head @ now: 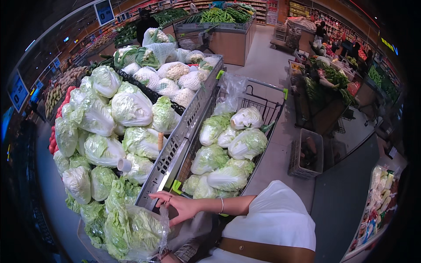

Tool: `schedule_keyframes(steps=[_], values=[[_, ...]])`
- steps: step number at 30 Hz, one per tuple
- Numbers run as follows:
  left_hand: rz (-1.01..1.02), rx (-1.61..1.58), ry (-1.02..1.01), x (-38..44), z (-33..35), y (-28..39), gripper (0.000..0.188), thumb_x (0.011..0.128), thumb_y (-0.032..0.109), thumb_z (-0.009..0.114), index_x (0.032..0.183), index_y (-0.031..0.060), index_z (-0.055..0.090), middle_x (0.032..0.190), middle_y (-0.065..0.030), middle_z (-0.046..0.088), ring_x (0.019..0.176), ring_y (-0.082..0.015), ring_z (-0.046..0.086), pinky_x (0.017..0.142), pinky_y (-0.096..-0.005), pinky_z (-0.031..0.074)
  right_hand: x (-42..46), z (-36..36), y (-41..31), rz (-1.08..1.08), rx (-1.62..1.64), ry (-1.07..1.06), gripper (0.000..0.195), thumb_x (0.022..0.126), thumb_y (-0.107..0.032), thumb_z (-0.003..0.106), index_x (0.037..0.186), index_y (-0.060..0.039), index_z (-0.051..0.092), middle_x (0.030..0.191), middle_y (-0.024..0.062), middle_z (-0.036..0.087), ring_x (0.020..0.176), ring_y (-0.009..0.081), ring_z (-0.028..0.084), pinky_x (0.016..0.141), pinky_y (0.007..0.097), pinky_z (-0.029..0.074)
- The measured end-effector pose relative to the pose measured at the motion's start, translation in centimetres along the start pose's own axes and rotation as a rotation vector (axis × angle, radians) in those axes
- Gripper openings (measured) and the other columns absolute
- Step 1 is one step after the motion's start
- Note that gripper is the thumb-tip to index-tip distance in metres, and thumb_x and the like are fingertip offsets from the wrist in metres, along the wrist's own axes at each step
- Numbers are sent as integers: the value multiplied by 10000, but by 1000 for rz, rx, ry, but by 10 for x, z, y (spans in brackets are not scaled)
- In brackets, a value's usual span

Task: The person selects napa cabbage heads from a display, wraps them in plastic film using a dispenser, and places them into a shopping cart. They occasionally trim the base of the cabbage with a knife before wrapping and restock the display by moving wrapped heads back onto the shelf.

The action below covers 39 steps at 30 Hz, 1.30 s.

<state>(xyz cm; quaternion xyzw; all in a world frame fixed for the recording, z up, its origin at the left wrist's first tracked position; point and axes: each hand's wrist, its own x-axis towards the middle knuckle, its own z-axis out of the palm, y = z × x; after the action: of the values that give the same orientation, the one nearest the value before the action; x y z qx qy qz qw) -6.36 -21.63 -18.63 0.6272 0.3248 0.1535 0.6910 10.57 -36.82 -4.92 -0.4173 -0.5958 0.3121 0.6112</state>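
A leafy Chinese cabbage (135, 230), loosely covered in clear plastic film (164, 227), is at the bottom of the head view. Beside the film's right edge is my right hand (181, 207), its fingers and thumb spread apart; it wears a ring, with a bangle at the wrist. Only a small part of my left hand (169, 258) shows at the bottom edge, next to the cabbage's film. Its fingers are hidden. Ahead rises a heap of film-wrapped Chinese cabbages (105, 149), with a white roll (124, 165) lying among them.
A shopping cart (268, 144) holding several cabbages stands along the metal display rim (174, 148). A wooden handle (160, 141) sticks up by that rim. Netted cauliflowers (174, 75) lie behind. A plastic crate (306, 154) sits on the floor at right.
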Motion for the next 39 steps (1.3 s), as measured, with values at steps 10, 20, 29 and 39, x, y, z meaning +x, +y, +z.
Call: schedule_keyframes(steps=[10,20,29,39], values=[[185,-192,417,-150,-142,42,690,802,239,577,1445,101,371,1433,-93,451,1346,-256,398,1119,-412,337,-41,249,-34,21,-163,-13,542,912,-335,646,1399,-125,531,1608,198,69,1440,376,204,1157,434,228],[244,-368,700,-263,-201,29,722,821,385,570,1463,132,357,1468,-85,418,1377,-268,356,1134,-441,322,-37,327,-71,30,306,-237,312,967,-251,600,1192,-47,668,1375,88,537,1398,190,302,1154,405,196],[117,-588,825,-307,-207,-45,765,838,515,563,1479,160,344,1500,-77,388,1406,-278,318,1147,-467,309,18,363,-90,-313,517,-174,269,971,-237,578,861,6,613,1146,136,648,1151,307,573,1053,428,367],[133,-1138,770,-452,-201,-168,825,857,661,556,1496,190,329,1536,-68,355,1438,-290,275,1162,-495,294,117,354,-120,-122,-291,-413,201,861,-231,594,784,-53,649,728,170,650,760,393,635,709,504,464]])
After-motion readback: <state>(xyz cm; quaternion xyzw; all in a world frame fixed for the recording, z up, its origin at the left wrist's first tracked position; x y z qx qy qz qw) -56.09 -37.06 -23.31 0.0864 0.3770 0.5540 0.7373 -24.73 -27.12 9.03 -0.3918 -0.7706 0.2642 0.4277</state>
